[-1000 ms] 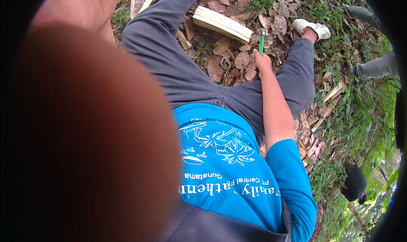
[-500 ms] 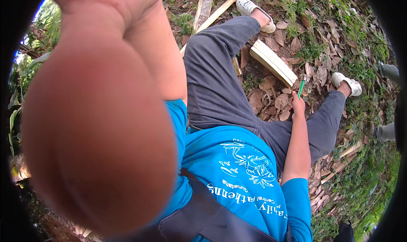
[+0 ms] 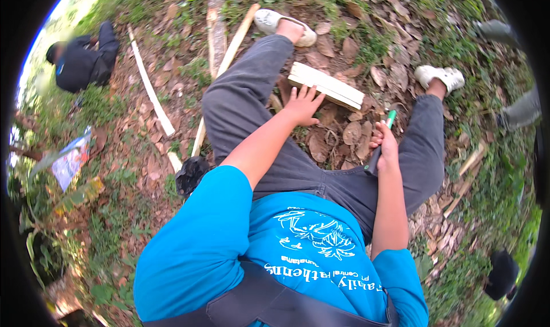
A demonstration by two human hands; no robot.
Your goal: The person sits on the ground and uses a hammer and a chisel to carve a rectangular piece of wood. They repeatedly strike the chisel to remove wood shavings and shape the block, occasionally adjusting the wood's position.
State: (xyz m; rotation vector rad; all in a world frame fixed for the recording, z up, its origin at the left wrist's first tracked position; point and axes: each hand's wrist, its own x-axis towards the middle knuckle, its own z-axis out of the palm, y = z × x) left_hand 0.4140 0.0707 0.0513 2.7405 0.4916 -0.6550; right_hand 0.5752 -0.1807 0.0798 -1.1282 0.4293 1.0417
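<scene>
My left hand [image 3: 303, 106] reaches forward with its fingers spread. Its fingertips lie at the near left edge of a pale split block of wood [image 3: 326, 87]; whether they press on it I cannot tell. My right hand [image 3: 387, 147] is wrapped round a tool with a green and black handle [image 3: 391, 119], to the right of the block. A small greyish tip shows beyond the green part, too small to make out. The block lies on dry leaves between my outstretched legs.
Long pale wood strips [image 3: 237, 39] and a bark-covered pole [image 3: 216, 32] lie to the left. A person in dark clothes [image 3: 86, 66] is at the far left. Another person's grey trouser leg [image 3: 522, 109] shows at the right edge. A black bag [image 3: 191, 175] lies by my left hip.
My left arm has come down from in front of the camera, and its hand is now at the wood block. My right hand still holds the tool. The view has shifted, showing more on the left.
</scene>
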